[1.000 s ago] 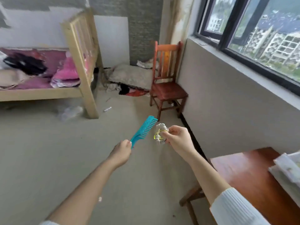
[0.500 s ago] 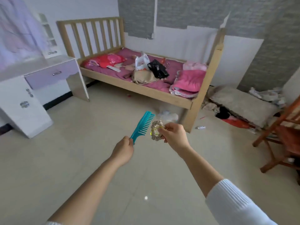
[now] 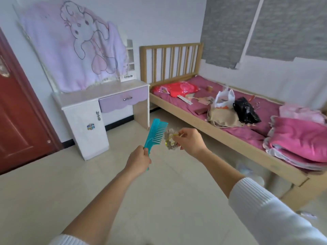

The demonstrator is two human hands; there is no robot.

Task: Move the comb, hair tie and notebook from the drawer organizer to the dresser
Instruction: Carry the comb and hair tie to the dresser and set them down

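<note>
My left hand [image 3: 138, 160] grips the handle of a teal comb [image 3: 155, 134], held upright with its teeth to the right. Beside it, my right hand [image 3: 190, 141] pinches a pale hair tie [image 3: 170, 140] with a yellow band. Both are in the air at mid-frame, over the floor. The white dresser [image 3: 85, 101] with a lilac drawer [image 3: 123, 100] stands ahead on the left, its mirror draped with a pink bunny cloth [image 3: 76, 45]. No notebook or drawer organizer is in view.
A wooden bed [image 3: 226, 137] with pink bedding, bags and clutter runs along the right. A red door [image 3: 16, 110] is at the far left. Pale tiled floor [image 3: 53, 191] lies between me and the dresser.
The view has swung left: the window, chair and table are gone, and the dresser and door have come into sight, larger and closer. Both hands keep their hold on the comb and hair tie.
</note>
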